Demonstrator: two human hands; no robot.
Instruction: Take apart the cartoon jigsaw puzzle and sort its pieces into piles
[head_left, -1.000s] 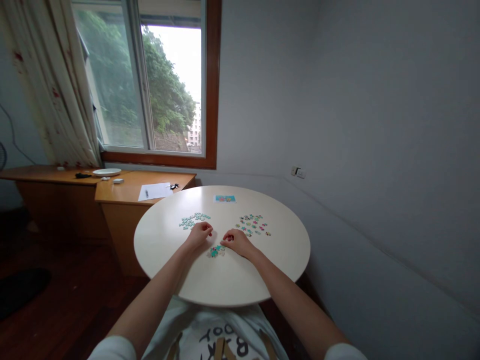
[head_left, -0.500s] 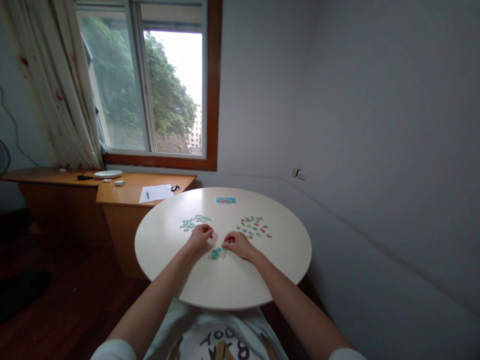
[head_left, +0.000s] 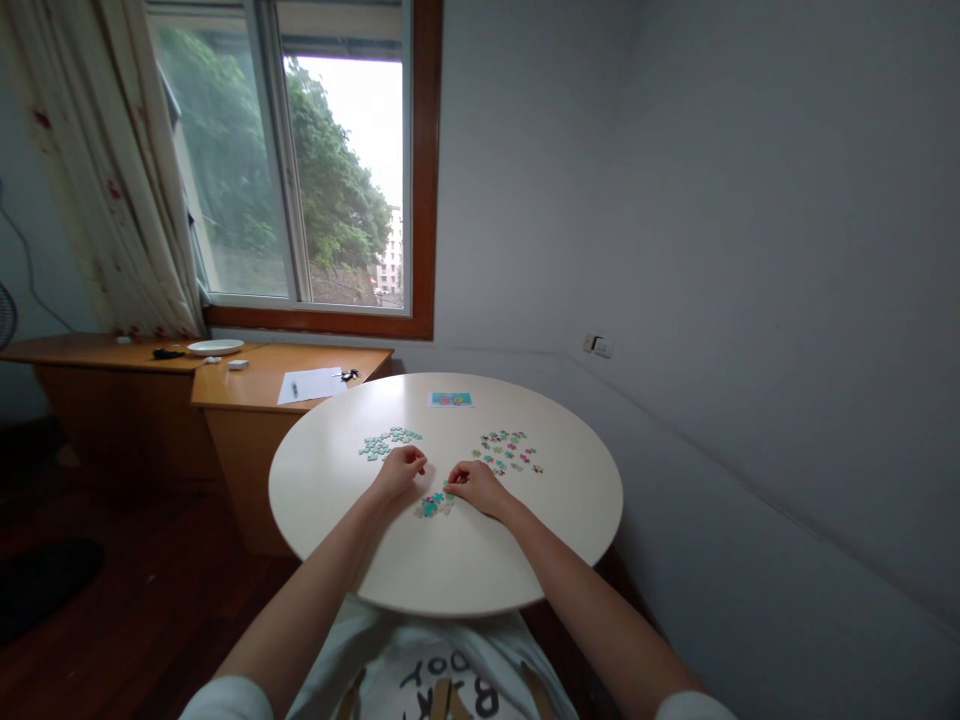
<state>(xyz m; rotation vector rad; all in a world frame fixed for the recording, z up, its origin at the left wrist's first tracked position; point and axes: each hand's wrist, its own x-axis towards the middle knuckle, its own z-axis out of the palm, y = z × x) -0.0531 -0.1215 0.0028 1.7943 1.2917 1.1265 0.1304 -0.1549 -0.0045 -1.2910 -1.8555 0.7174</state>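
Observation:
A small cluster of joined jigsaw puzzle pieces [head_left: 431, 506], teal with paler edges, lies on the round white table [head_left: 480, 575]. My right hand [head_left: 480, 487] is at its upper right edge, thumb and fingers closed on a pale green puzzle piece [head_left: 448, 487]. Above and left of the cluster, my left hand [head_left: 401, 470] is held in a pinch; whatever may be between its fingertips is too small to make out. Loose teal pieces [head_left: 386, 442] are spread beyond my left hand. More colourful pieces [head_left: 510, 450] are scattered beyond my right hand.
At the table's far side lies a picture card [head_left: 451, 399] with a blue scene. A wooden desk [head_left: 255, 385] adjoins the table at the left, bearing a paper sheet [head_left: 309, 386], keys [head_left: 348, 375] and a white plate [head_left: 215, 347]. A wall [head_left: 712, 300] borders the right.

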